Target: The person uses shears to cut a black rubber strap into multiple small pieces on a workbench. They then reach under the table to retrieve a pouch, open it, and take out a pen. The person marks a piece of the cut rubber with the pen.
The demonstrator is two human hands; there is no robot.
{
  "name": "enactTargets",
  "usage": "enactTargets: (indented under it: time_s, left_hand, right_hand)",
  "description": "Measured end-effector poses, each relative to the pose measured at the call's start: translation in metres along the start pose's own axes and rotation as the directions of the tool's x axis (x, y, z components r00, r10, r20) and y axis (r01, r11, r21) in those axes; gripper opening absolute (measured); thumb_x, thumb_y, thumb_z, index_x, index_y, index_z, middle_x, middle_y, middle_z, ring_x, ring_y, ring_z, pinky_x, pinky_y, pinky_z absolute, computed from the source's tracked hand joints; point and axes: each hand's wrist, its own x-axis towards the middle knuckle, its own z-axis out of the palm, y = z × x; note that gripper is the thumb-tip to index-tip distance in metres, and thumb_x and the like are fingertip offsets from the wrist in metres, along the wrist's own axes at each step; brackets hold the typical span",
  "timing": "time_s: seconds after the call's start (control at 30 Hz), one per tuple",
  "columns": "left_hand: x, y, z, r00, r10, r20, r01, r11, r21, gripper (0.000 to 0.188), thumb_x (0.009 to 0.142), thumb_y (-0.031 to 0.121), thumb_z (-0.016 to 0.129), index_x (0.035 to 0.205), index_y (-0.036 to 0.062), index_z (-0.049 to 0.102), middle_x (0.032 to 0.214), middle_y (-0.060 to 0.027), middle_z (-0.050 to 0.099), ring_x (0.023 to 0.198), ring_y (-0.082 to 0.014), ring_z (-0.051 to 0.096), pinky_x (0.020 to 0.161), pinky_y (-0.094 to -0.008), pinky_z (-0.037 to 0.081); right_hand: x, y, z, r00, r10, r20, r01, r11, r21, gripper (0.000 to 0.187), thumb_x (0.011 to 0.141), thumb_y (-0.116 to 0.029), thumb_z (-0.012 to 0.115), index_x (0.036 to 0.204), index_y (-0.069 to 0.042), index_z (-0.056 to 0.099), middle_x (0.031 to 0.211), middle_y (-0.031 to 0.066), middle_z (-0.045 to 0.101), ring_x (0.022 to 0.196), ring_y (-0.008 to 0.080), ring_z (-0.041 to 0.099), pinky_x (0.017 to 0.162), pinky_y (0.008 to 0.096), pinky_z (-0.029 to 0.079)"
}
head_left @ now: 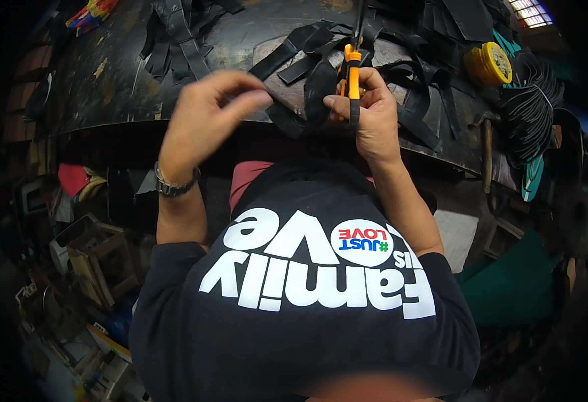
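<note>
My right hand [373,119] is closed around orange-handled scissors [353,77] held upright, their dark end pointing away from me to the far side of the bench. A wide black strip [320,92] hangs right beside my right fingertips; whether they also grip it cannot be made out. My left hand [207,110], slightly blurred, hovers over the bench's near edge, thumb and fingers bent but apart. It seems to hold nothing. Just past its fingertips, a looped black strap [284,120] lies at the edge.
More black straps [180,43] are heaped across the dark workbench [116,87]. At the right stand a yellow tub [487,64] and a thick bundle of black strips [532,100]. A wooden handle [487,155] juts over the edge. Wooden frames [103,261] sit low left.
</note>
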Motion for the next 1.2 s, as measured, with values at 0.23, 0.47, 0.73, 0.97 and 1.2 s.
enactTargets:
  time_s: [0.23,0.47,0.73,0.97,1.2]
  left_hand:
    - [0.026,-0.014,0.013,0.996,0.083,-0.023,-0.084,0.996,-0.039,0.020,0.093,0.017,0.062,0.098,0.0008,0.072,0.088,-0.0043,0.068,0.078,-0.0091,0.058,0.068,-0.0230,0.045]
    - [0.046,-0.036,0.056,0.998,-0.032,-0.052,-0.001,0.845,-0.534,0.019,0.084,0.012,0.073,0.098,-0.0006,0.069,0.083,-0.0013,0.068,0.073,-0.0059,0.061,0.064,-0.0172,0.046]
    - [0.037,-0.036,0.068,0.992,-0.011,-0.128,-0.088,0.668,-0.739,0.030,0.083,0.000,0.070,0.112,-0.0018,0.063,0.097,-0.0050,0.067,0.085,-0.0091,0.063,0.076,-0.0209,0.052]
    - [0.031,-0.034,0.078,0.983,0.072,-0.169,-0.166,0.740,-0.652,0.040,0.082,-0.002,0.071,0.120,-0.0017,0.060,0.108,-0.0067,0.064,0.089,-0.0094,0.062,0.080,-0.0222,0.052]
    - [0.031,-0.034,0.082,0.987,0.025,-0.157,-0.124,0.741,-0.660,0.031,0.083,0.000,0.072,0.112,-0.0013,0.063,0.098,-0.0051,0.067,0.086,-0.0075,0.061,0.078,-0.0210,0.052]
  right_hand:
    - [-0.004,0.001,0.006,0.994,-0.043,0.105,0.052,0.995,-0.084,0.035,0.074,-0.001,0.076,0.100,-0.007,0.053,0.083,-0.0007,0.057,0.071,0.0071,0.060,0.063,0.0204,0.052]
    - [-0.006,0.008,0.011,0.993,-0.043,0.107,0.053,0.995,-0.088,0.033,0.075,-0.001,0.074,0.101,-0.006,0.053,0.084,0.0023,0.061,0.071,0.0071,0.060,0.064,0.0194,0.050]
    - [0.000,0.001,0.015,1.000,0.015,-0.009,-0.015,0.998,0.057,0.041,0.076,-0.004,0.076,0.109,-0.001,0.052,0.094,0.0087,0.067,0.069,0.0106,0.062,0.065,0.0218,0.052]
    - [0.016,0.006,0.022,0.997,-0.020,-0.081,0.042,0.958,0.285,0.041,0.073,0.003,0.076,0.104,-0.001,0.048,0.084,0.0088,0.064,0.063,0.0119,0.062,0.058,0.0219,0.052]
    - [0.019,0.011,0.017,0.994,-0.056,-0.098,0.082,0.955,0.284,0.040,0.073,0.003,0.075,0.102,-0.002,0.048,0.081,0.0087,0.064,0.060,0.0129,0.062,0.057,0.0224,0.053]
